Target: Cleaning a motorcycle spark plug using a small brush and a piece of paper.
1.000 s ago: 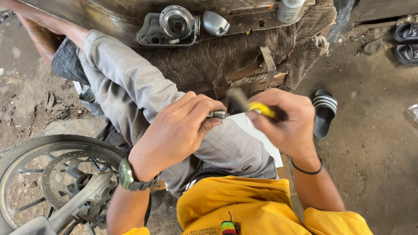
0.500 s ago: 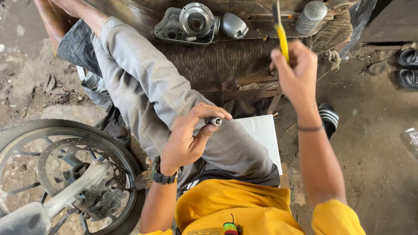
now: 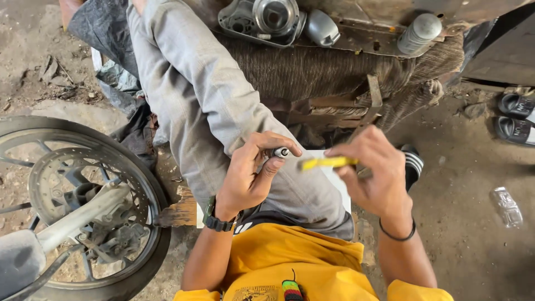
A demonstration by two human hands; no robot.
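While the left hand point(image 3: 248, 178) is raised over the lap with the palm turned inward, a small metal cylindrical part point(image 3: 280, 151) is pinched between its thumb and the curled fingers. A dark wristwatch point(image 3: 214, 218) is worn on this wrist. The right hand point(image 3: 372, 175) is held at about 3 o'clock from the left one, close to it but apart, with the wrist bent. It is closed around a yellow-handled tool point(image 3: 326, 163), which lies nearly level and points toward the metal part without touching it. The tool is blurred, so its tip cannot be told. A thin black band point(image 3: 397, 236) is seen on the right wrist.

Under both hands a grey trouser leg point(image 3: 195, 100) is stretched toward 11 o'clock, and a flat white sheet point(image 3: 334, 178) shows beneath the right hand.

At 12 o'clock, on a rusty brown surface, a cast grey metal housing point(image 3: 262, 19) with a round opening is placed, and a smooth rounded grey cap point(image 3: 322, 28) lies just beside it. A ribbed grey cylinder point(image 3: 419, 33) stands at 1 o'clock. A coarse woven brown cloth point(image 3: 312, 69) hangs below them.

At 8 o'clock a motorcycle wheel point(image 3: 72, 206) with black tyre and perforated brake disc is seen. Black sandals point(image 3: 515, 114) with white stripes lie at 2 o'clock on the dusty ground, and a clear plastic bottle point(image 3: 506, 206) lies at 4 o'clock.
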